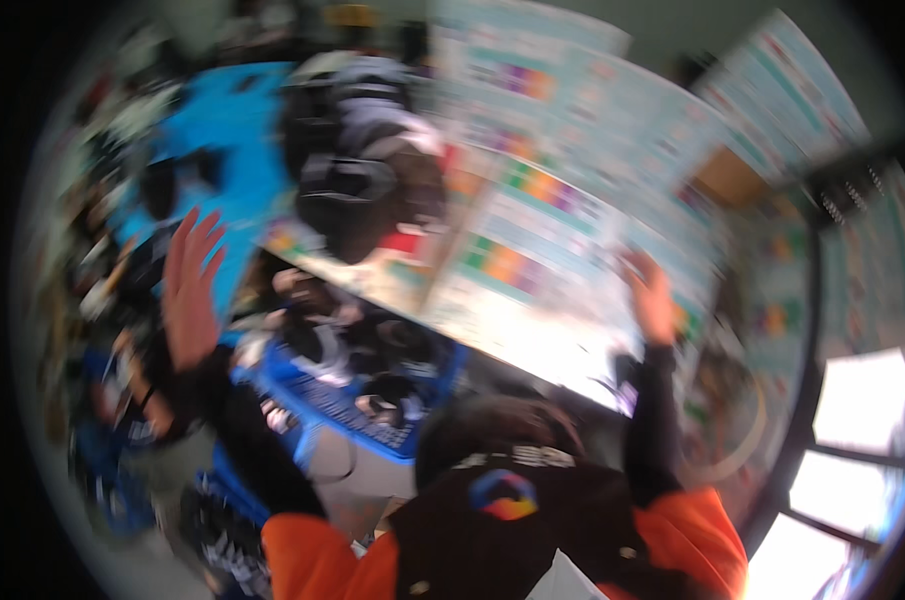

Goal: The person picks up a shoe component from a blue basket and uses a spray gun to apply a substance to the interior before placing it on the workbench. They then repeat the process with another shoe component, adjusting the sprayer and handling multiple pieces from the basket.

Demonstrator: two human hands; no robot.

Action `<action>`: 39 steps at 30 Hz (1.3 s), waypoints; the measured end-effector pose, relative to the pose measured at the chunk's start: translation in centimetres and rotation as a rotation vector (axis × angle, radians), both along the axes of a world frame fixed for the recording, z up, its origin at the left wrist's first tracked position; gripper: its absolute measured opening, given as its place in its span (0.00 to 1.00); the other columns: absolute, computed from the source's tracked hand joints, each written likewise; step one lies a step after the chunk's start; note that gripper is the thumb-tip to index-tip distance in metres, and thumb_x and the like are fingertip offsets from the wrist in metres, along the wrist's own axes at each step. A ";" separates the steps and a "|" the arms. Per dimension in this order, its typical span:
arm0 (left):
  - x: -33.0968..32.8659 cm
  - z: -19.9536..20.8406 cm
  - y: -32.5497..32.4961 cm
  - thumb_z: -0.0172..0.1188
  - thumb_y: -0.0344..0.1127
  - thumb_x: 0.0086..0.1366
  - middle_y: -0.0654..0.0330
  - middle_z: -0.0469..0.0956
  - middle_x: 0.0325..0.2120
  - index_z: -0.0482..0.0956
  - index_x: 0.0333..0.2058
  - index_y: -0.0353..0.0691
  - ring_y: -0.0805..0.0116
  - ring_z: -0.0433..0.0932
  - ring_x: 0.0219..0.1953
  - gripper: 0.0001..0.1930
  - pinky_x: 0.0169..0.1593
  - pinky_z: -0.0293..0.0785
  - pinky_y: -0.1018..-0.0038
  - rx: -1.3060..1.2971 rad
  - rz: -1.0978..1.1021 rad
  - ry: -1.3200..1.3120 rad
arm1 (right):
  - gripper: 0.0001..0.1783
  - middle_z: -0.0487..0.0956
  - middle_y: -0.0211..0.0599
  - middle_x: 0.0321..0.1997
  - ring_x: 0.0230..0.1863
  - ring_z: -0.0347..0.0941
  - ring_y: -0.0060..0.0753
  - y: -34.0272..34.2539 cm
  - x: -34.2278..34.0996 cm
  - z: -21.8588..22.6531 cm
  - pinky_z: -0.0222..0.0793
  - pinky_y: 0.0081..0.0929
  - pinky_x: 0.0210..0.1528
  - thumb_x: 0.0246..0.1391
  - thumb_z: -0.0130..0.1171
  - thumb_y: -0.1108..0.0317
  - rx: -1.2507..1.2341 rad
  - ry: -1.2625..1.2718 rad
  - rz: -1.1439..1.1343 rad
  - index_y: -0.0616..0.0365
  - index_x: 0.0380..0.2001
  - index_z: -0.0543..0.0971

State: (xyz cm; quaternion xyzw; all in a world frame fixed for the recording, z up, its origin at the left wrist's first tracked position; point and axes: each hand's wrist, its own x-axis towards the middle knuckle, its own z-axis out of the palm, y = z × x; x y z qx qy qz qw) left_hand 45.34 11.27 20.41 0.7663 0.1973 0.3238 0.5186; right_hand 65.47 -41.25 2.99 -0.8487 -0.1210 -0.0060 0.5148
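Two hands are up, pretty blurry shot. Left hand (190,290) is spread open, holding nothing, above a blue crate (357,400). Right hand (652,300) touches a colourful chart sheet (562,230); can't tell its grip.

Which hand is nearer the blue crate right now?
Left. The left hand is raised, fingers spread, just left of and above the blue crate. The right hand is far to the crate's right, against the large printed sheet.

Your left hand (187,290) has open air at ten o'clock; a blue crate (357,395) of dark gear blocks five o'clock, printed charts (562,220) crowd your right hand (652,300).
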 end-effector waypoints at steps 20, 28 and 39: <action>3.8 -13.0 -33.1 0.58 0.39 0.72 0.52 0.82 0.24 0.86 0.36 0.44 0.51 0.81 0.28 0.11 0.36 0.76 0.60 0.416 -1.352 0.266 | 0.11 0.86 0.39 0.46 0.50 0.83 0.33 5.0 14.7 15.3 0.79 0.31 0.51 0.63 0.54 0.72 0.708 -0.176 -0.004 0.64 0.42 0.84; -0.6 -31.0 -23.0 0.58 0.42 0.69 0.56 0.83 0.19 0.81 0.22 0.41 0.57 0.84 0.25 0.17 0.30 0.78 0.59 0.601 -0.958 0.740 | 0.14 0.82 0.37 0.39 0.41 0.80 0.33 -7.1 24.8 34.5 0.75 0.30 0.43 0.60 0.57 0.71 0.930 -0.506 -0.084 0.63 0.48 0.82; 2.5 -35.3 -26.2 0.58 0.46 0.75 0.53 0.87 0.27 0.85 0.35 0.31 0.66 0.86 0.29 0.21 0.36 0.82 0.70 0.057 -1.399 1.020 | 0.10 0.80 0.38 0.32 0.31 0.78 0.35 -25.1 25.3 61.4 0.69 0.32 0.31 0.53 0.54 0.79 1.002 -0.767 -0.024 0.64 0.38 0.79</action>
